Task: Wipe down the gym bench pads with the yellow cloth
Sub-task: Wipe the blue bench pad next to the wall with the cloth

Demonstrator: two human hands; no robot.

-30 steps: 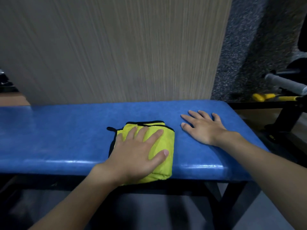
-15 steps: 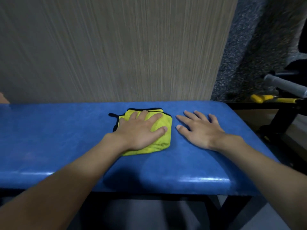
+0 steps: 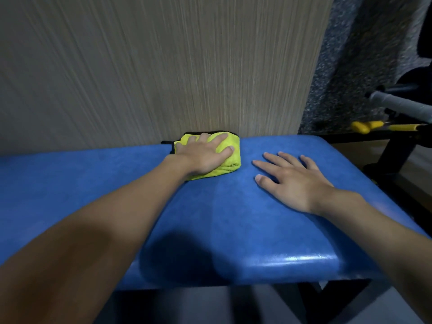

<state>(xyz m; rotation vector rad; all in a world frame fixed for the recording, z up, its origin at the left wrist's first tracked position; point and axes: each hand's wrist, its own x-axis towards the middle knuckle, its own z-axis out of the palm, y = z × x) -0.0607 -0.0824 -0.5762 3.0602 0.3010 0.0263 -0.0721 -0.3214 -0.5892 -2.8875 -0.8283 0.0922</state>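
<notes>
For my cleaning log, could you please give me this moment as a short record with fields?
surface: blue bench pad, set against a wood-grain wall
cloth: yellow cloth, folded, at the pad's far edge by the wall
left hand: left hand pressed flat on the cloth, fingers spread
right hand: right hand palm down on bare pad, right of the cloth, not touching it
background: grey-wrapped bar and yellow handle at far right

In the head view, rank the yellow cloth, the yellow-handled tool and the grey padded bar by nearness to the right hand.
From the right hand:
1. Yellow cloth, to its left on the bench, under the left hand.
2. Yellow-handled tool, beyond the bench's right end.
3. Grey padded bar, above the tool, farther right.
</notes>
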